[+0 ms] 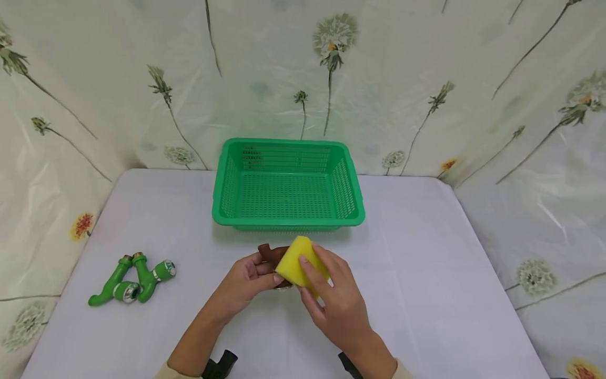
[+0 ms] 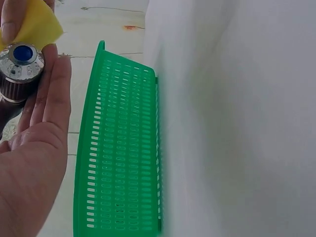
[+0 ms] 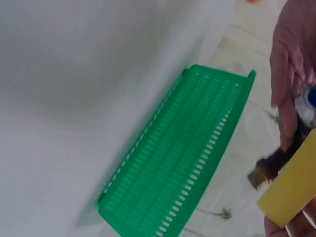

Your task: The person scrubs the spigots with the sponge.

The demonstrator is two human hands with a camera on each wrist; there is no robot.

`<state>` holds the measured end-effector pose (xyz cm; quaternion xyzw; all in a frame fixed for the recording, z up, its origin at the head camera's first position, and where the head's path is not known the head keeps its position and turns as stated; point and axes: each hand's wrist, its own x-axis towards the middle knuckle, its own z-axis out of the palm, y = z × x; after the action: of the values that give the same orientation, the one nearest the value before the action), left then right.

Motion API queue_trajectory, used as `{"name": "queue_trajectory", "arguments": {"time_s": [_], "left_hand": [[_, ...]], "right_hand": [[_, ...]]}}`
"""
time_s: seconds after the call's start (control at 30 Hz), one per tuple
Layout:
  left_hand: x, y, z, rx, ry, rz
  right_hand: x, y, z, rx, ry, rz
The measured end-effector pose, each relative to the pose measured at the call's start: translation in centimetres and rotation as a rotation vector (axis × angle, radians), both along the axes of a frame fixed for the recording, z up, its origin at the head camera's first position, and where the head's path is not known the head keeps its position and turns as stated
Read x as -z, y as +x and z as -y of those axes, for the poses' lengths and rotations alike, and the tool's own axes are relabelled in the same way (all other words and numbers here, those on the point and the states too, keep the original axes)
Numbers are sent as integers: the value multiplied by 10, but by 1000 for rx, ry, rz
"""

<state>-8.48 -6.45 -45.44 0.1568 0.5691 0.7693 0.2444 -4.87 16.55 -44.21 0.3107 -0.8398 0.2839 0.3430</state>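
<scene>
Tabletop [image 1: 426, 247], white-covered, is bounded by a far edge behind the basket and by slanting side edges. A green basket [image 1: 289, 222] is set near that far edge, its long side laid crosswise just beyond the hands, so forward room at table height is limited by its near wall. The left hand [image 1: 246, 281] and the right hand [image 1: 341, 297] are held in front of it. A broad stretch of tabletop is left to the right; on the left, two green taps [image 1: 113, 280] are laid close together, well apart from the left hand.

A yellow sponge [image 1: 291, 263] is pinched between the right thumb and fingers. A brown tap [image 1: 273, 255] is gripped by the left hand, the nearer one, and is held between both hands. The governing relation is judged to be here: the sponge is laid over the tap's right part, apparently touching it. The tap's long axis is partly hidden; in the head view one end is pointed up and left, toward the basket's side. Its chrome cap [image 2: 20, 64], blue-centred, is seen beside the left fingers.
</scene>
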Motion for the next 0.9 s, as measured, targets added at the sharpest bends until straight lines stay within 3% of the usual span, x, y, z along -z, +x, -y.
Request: {"name": "queue_trajectory", "arguments": {"time_s": [0.13,0.3,0.53,0.73,0.9], "left_hand": [[0,1,0,14,-14,-1],[0,1,1,15,-45,-10],[0,1,0,24,26,-11],[1,1,-1,30,48,2],[0,2,1,-2,50,25]], "right_hand": [[1,2,7,-37,-4,-4],[3,6,8,-41,21,52],[5,6,3,-2,54,130],[9,4,-2,32,9,119],[13,1,-10,83,-79,118]]}}
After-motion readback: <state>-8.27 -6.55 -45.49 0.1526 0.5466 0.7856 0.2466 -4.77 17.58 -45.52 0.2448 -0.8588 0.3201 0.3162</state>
